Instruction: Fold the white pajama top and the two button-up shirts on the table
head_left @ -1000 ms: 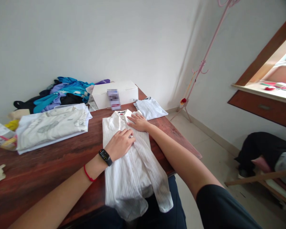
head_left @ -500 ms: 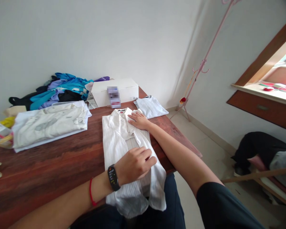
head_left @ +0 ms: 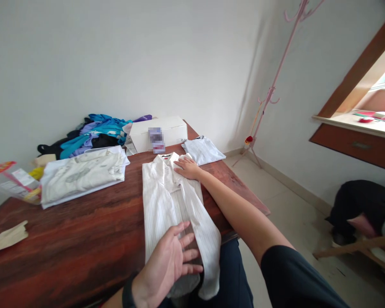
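Pressing the seemingly part-folded white pinstriped cloth shirt [head_left: 155,194] at twelve o'clock, my right hand [head_left: 188,167] splays; my left hand [head_left: 163,264] gapes empty, one sleeve [head_left: 211,239] loose at five.

Table [head_left: 109,226] with shirt [head_left: 157,192], box [head_left: 175,130], clothes [head_left: 105,128]

My left hand [head_left: 165,263] has uncurled and opened; the shirt collar [head_left: 160,160] now lies farther beyond those fingers.

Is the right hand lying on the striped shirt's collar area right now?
Yes, the right hand rests flat beside the collar of the striped shirt.
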`<state>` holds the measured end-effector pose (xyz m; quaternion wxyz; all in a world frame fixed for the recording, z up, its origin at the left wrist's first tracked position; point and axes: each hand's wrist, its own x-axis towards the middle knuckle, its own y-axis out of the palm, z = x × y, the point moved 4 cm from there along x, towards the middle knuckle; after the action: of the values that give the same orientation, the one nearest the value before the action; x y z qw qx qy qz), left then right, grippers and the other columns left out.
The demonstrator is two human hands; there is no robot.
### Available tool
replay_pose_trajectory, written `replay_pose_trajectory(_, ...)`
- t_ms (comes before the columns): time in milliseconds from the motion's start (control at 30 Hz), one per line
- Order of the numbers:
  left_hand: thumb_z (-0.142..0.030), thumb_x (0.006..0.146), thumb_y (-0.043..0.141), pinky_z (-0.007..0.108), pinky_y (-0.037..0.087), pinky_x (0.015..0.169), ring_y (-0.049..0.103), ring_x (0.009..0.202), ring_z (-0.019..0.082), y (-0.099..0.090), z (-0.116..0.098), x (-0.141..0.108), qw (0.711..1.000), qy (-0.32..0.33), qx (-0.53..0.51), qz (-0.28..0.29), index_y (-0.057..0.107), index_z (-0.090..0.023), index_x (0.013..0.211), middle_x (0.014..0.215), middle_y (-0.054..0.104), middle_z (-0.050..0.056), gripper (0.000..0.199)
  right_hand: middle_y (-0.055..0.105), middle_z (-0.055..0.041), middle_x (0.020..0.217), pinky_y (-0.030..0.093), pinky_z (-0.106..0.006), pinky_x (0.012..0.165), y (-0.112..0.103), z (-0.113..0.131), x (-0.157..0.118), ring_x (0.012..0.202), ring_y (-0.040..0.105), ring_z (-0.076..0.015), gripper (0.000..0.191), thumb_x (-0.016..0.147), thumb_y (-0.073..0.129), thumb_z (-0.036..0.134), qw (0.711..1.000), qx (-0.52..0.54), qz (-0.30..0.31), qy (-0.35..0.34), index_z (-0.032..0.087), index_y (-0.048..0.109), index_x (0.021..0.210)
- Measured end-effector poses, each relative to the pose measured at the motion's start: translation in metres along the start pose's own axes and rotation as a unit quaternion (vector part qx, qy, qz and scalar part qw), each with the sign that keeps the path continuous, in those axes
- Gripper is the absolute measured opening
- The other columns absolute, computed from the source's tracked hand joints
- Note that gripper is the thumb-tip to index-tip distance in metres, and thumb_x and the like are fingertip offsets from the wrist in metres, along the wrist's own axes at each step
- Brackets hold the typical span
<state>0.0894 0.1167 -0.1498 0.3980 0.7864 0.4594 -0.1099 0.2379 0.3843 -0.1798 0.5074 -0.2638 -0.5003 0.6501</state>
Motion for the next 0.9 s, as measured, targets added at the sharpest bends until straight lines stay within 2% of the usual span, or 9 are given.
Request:
replay_pose_trajectory(100, -0.061, 0.08, 0.07, 0.031, 0.049, 0.076, 0.061, 0.099, 0.022, 0.007, 0.003, 0.004, 0.998, -0.008, 0.062, 0.01, 0.05, -0.021, 0.131, 0.115, 0.061, 0.008, 0.067, 0.042, -0.0095, 0.159, 0.019, -0.049, 0.121, 0.001, 0.0, 0.0, 0.149, 0.03, -0.0306, 0.057, 0.104, 0.038, 0.055, 1.0, 0.006, -0.002, -0.003, 0.026, 0.048, 0.151)
replay_pose_trajectory(267, -0.051, 0.077, 0.079, 0.022, 0.037, 0.06, 0.05, 0.068, 0.011, 0.018, -0.002, 0.017, 0.987, 0.015, 0.161, -0.01, 0.061, -0.013, 0.11, 0.077, 0.055, -0.001, 0.053, 0.043, -0.0099, 0.158, 0.019, -0.051, 0.121, 0.002, -0.001, 0.002, 0.149, 0.028, -0.0323, 0.057, 0.103, 0.039, 0.056, 1.0, 0.016, -0.001, 0.0, 0.025, 0.048, 0.151)
replay_pose_trajectory(400, -0.046, 0.077, 0.078, 0.022, 0.038, 0.059, 0.051, 0.074, 0.012, 0.018, -0.007, 0.023, 0.974, 0.062, 0.212, -0.049, 0.061, -0.013, 0.091, 0.08, 0.054, 0.001, 0.04, 0.044, -0.0085, 0.158, 0.019, -0.051, 0.121, 0.002, -0.001, 0.002, 0.149, 0.029, -0.0304, 0.055, 0.102, 0.041, 0.055, 1.0, 0.024, -0.003, -0.001, 0.028, 0.048, 0.15)
replay_pose_trajectory(467, -0.042, 0.076, 0.08, 0.024, 0.044, 0.067, 0.056, 0.088, 0.016, 0.015, -0.01, 0.023, 0.976, 0.08, 0.187, -0.078, 0.058, -0.015, 0.105, 0.098, 0.058, 0.005, 0.045, 0.044, -0.0085, 0.157, 0.019, -0.05, 0.121, 0.002, -0.001, 0.002, 0.149, 0.03, -0.0299, 0.055, 0.102, 0.042, 0.055, 1.0, 0.028, -0.006, -0.001, 0.027, 0.049, 0.149)
replay_pose_trajectory(533, -0.038, 0.074, 0.083, 0.028, 0.048, 0.076, 0.059, 0.098, 0.018, 0.014, -0.012, 0.02, 0.983, 0.073, 0.134, -0.101, 0.048, -0.019, 0.126, 0.114, 0.058, 0.008, 0.065, 0.044, -0.009, 0.158, 0.019, -0.05, 0.121, 0.002, -0.001, 0.002, 0.149, 0.03, -0.0305, 0.055, 0.101, 0.044, 0.054, 0.999, 0.032, -0.011, 0.001, 0.027, 0.05, 0.149)
replay_pose_trajectory(633, -0.033, 0.073, 0.087, 0.031, 0.049, 0.082, 0.062, 0.098, 0.019, 0.016, -0.015, 0.019, 0.994, 0.031, 0.052, -0.094, 0.035, -0.019, 0.14, 0.116, 0.061, 0.009, 0.086, 0.047, -0.0099, 0.155, 0.021, -0.051, 0.12, 0.0, -0.001, 0.001, 0.147, 0.034, -0.0317, 0.053, 0.101, 0.046, 0.052, 0.999, 0.04, -0.025, 0.001, 0.025, 0.054, 0.146)
replay_pose_trajectory(700, -0.032, 0.073, 0.088, 0.029, 0.049, 0.079, 0.064, 0.092, 0.018, 0.021, -0.017, 0.021, 0.998, 0.009, 0.018, -0.065, 0.041, -0.017, 0.134, 0.107, 0.064, 0.008, 0.079, 0.054, -0.0095, 0.149, 0.028, -0.046, 0.117, -0.002, -0.001, 0.001, 0.142, 0.042, -0.0294, 0.048, 0.102, 0.045, 0.048, 0.998, 0.048, -0.035, -0.002, 0.024, 0.058, 0.142)
replay_pose_trajectory(800, -0.033, 0.071, 0.088, 0.026, 0.047, 0.07, 0.063, 0.079, 0.015, 0.025, -0.018, 0.03, 1.0, -0.005, 0.009, -0.021, 0.056, -0.015, 0.109, 0.091, 0.064, 0.004, 0.053, 0.064, -0.0088, 0.138, 0.038, -0.037, 0.109, -0.005, -0.001, 0.001, 0.129, 0.056, -0.0246, 0.044, 0.104, 0.041, 0.042, 0.997, 0.059, -0.051, -0.003, 0.022, 0.063, 0.136)
replay_pose_trajectory(900, -0.031, 0.071, 0.086, 0.024, 0.044, 0.062, 0.058, 0.068, 0.012, 0.024, -0.019, 0.043, 0.999, -0.004, 0.024, -0.024, 0.059, -0.015, 0.092, 0.078, 0.06, 0.0, 0.038, 0.067, -0.0097, 0.133, 0.041, -0.034, 0.105, -0.006, -0.002, 0.001, 0.123, 0.06, -0.0246, 0.043, 0.103, 0.043, 0.041, 0.996, 0.064, -0.061, 0.002, 0.021, 0.065, 0.134)
